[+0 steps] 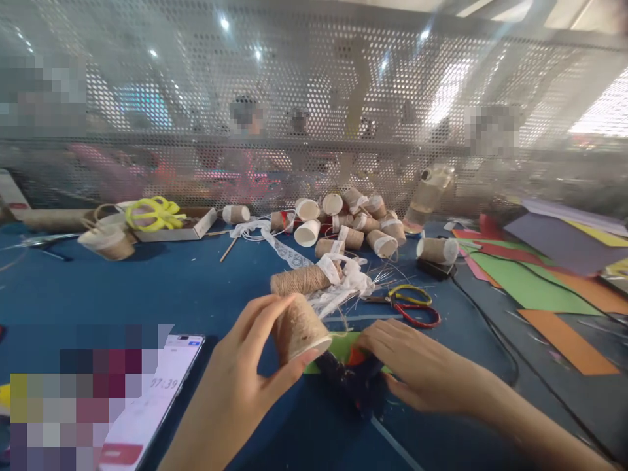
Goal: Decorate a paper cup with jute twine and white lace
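My left hand (245, 366) grips a small twine-wrapped cup (299, 330), tilted with its rim toward the lower right. A loose strand of twine trails from the cup. My right hand (407, 360) is closed over a dark, crumpled-looking object (350, 386) with an orange-red part, whose kind I cannot make out. Under it lies a piece of green paper (311, 366). Just beyond both hands are a roll of twine (299, 281), a bunch of white lace (343, 284) and scissors (409, 304) with yellow and red handles.
Several twine-wrapped cups (366, 222) are piled at the back. A bottle (429, 196) stands near the perforated screen (294, 78). Coloured paper (530, 275) and a black cable (483, 314) lie to the right. A phone (157, 392) and yellow ribbon (154, 212) are on the left.
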Available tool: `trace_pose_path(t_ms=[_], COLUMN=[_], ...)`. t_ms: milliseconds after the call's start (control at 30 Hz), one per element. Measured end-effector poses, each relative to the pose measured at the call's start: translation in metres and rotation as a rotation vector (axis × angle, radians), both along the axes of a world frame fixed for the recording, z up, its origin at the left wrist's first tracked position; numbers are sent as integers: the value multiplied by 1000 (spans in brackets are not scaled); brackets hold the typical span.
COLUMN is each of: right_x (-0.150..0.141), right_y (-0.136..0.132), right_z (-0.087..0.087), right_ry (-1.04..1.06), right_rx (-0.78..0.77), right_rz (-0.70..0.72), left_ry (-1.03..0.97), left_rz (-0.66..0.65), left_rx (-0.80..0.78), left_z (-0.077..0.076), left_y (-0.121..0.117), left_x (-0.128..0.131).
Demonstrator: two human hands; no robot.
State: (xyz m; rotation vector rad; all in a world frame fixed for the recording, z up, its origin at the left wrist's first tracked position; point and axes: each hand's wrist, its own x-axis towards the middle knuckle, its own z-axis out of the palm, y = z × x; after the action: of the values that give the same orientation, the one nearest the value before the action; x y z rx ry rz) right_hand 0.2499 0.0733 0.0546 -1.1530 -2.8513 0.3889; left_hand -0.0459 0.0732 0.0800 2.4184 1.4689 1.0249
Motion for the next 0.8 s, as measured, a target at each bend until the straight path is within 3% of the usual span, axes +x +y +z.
trace_pose_path(t_ms=[133, 233, 433, 600, 733, 800], right_x=[-4, -1, 22, 36, 31, 26], right_y=[1, 2, 8, 9, 3, 1], right_z=[-10, -10, 2, 0, -15, -23], right_ry=[-27, 2, 341, 571, 902, 1053], right_rx=[56, 8, -181, -254, -322, -387], right_rz=[23, 50, 61, -67, -393, -458], left_ry=[-71, -104, 29, 127, 141, 158], left_rz=[-3, 47, 93, 64, -24, -84], left_rx=[-56, -102, -42, -96, -212, -275], left_z=[-5, -9, -15, -21, -24, -25], left_y=[0, 1, 4, 5, 1, -1], left_x=[1, -2, -5, -5, -1, 1])
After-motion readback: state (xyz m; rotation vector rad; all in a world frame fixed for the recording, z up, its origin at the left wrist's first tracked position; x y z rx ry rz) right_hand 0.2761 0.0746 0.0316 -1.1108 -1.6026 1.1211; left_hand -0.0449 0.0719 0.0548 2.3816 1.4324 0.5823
